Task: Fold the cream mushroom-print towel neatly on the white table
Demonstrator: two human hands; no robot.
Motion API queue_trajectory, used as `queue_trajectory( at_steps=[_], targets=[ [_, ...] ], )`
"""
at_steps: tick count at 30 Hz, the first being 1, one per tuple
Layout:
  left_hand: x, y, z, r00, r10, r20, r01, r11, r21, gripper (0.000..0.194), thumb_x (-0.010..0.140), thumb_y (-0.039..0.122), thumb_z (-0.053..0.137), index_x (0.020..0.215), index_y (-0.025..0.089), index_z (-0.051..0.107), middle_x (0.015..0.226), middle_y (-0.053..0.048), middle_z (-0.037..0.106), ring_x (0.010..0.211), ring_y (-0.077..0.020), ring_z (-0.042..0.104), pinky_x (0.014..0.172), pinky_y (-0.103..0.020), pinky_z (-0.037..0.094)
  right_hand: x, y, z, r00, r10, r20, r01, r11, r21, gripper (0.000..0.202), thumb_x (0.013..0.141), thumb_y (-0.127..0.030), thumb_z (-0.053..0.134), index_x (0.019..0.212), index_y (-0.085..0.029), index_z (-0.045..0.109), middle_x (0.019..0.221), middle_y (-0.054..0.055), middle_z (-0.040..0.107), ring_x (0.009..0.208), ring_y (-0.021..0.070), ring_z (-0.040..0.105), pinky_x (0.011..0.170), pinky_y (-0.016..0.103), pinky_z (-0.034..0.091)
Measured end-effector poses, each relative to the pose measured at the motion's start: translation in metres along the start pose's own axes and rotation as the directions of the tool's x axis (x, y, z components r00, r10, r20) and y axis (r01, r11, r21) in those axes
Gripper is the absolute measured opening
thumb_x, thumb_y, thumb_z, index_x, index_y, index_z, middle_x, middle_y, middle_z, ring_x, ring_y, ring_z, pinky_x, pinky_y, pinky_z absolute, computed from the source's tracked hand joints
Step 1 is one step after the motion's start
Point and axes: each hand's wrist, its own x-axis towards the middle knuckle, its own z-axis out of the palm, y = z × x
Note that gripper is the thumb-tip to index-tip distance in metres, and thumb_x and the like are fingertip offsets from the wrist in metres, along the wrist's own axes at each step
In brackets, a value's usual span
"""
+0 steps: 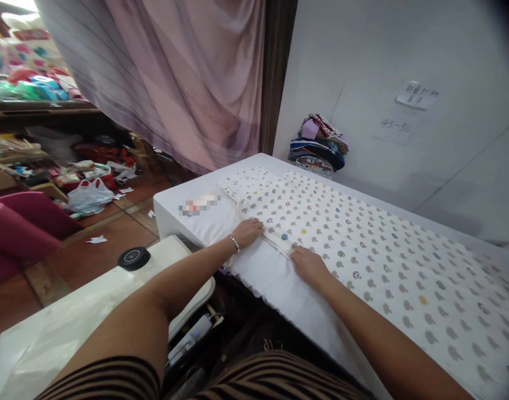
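The cloth (346, 239) is lying along the white table (175, 214), its near edge running close to the table's front side, with a strip of plain white surface showing between that edge and the drop. A bare strip is also showing at the far left end, where a small blurred item (199, 204) is resting, and a narrow one along the back beside the wall (374, 66). Between the table and the white stand (91, 294) at the left, a dark gap is opening, with a power strip (190, 339) partly showing in it. The black disc (133, 258) is sitting near the stand's far edge. The pixelated item is too blurred to identify, the cloth is running out of the picture at the right, and the goods (38, 83) at the far left are smearing in the light. The forearms are covering parts of the stand and the cloth. The left arm is reaching forward and to the right, its hand (248, 232) lying palm down on the cloth's near edge, a bracelet (234, 243) circling the wrist. The right arm is coming in from the lower right, its hand (310, 265) bending over the same edge. The fingers of both hands are curling at the hem, apparently pinching it, though their undersides are hidden and the grip's firmness cannot be told.
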Motion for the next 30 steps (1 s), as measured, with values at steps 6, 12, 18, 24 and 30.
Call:
queue_trajectory(
  at_steps=[6, 12, 18, 24, 30],
  targets=[
    [-0.006, -0.002, -0.004, 0.999, 0.0, 0.045, 0.001, 1.0, -0.014, 0.026, 0.088, 0.013, 0.039, 0.102, 0.02, 0.06, 0.102, -0.007, 0.06, 0.092, -0.0184, 0.051, 0.074, -0.028, 0.041, -0.002, -0.002, -0.01, 1.0, 0.013, 0.016, -0.014, 0.998, 0.068, 0.022, 0.092, -0.022, 0.037, 0.088, -0.018, 0.058, 0.099, 0.006, 0.057, 0.089, 0.0168, 0.053, 0.069, 0.026, 0.038],
    [-0.013, -0.004, -0.014, 0.998, 0.03, 0.062, -0.027, 0.998, -0.052, 0.033, 0.085, 0.013, 0.042, 0.114, 0.021, 0.054, 0.104, -0.007, 0.061, 0.095, -0.0182, 0.053, 0.076, -0.029, 0.043, -0.004, -0.012, -0.014, 0.998, 0.013, 0.069, -0.016, 0.999, 0.043, 0.017, 0.084, -0.014, 0.042, 0.092, -0.016, 0.057, 0.105, 0.01, 0.055, 0.093, 0.0193, 0.052, 0.072, 0.028, 0.04],
    [-0.007, -0.007, -0.006, 0.999, 0.021, 0.03, -0.021, 1.0, 0.02, 0.023, 0.085, 0.011, 0.042, 0.098, 0.02, 0.06, 0.104, -0.006, 0.061, 0.093, -0.0192, 0.054, 0.07, -0.029, 0.042, 0.004, -0.014, -0.017, 0.997, 0.069, 0.036, -0.071, 0.996, 0.058, 0.027, 0.078, -0.005, 0.04, 0.093, -0.014, 0.06, 0.102, 0.011, 0.058, 0.088, 0.0195, 0.055, 0.071, 0.028, 0.04],
    [-0.002, -0.018, -0.002, 0.996, -0.034, -0.082, 0.038, 0.998, 0.041, 0.019, 0.081, 0.006, 0.046, 0.085, 0.018, 0.061, 0.089, -0.007, 0.062, 0.084, -0.0202, 0.055, 0.064, -0.031, 0.041, 0.003, -0.003, -0.028, 0.999, 0.018, -0.033, -0.008, 0.964, 0.265, 0.025, 0.075, -0.005, 0.041, 0.084, -0.019, 0.061, 0.094, 0.003, 0.06, 0.088, 0.015, 0.055, 0.074, 0.023, 0.038],
    [-0.01, -0.023, -0.007, 0.988, -0.061, -0.14, 0.068, 0.997, 0.046, 0.022, 0.085, 0.008, 0.042, 0.082, 0.018, 0.061, 0.083, -0.005, 0.062, 0.08, -0.0189, 0.055, 0.077, -0.037, 0.04, -0.001, -0.015, -0.019, 0.999, -0.033, -0.014, 0.035, 0.991, 0.127, 0.021, 0.076, -0.006, 0.042, 0.083, -0.017, 0.059, 0.1, 0.006, 0.059, 0.082, 0.0158, 0.056, 0.066, 0.024, 0.038]
  ],
)
